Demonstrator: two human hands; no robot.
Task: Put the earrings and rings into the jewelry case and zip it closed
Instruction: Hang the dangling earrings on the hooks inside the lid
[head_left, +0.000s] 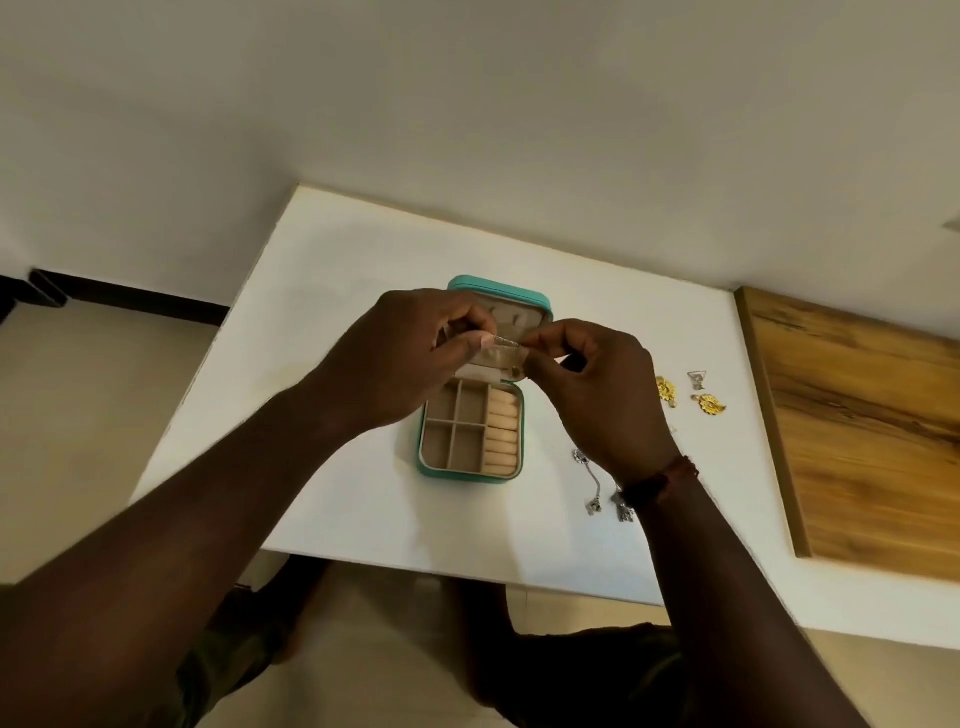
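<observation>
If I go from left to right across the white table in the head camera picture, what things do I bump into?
Teal jewelry case → silver dangly earrings → gold flower earrings → wooden board. Both hands hover over the case's open lid, so I left them out.

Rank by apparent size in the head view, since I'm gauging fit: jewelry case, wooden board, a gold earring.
1. wooden board
2. jewelry case
3. gold earring
The board is cut off at the frame's right edge, yet clearly looks largest.
</observation>
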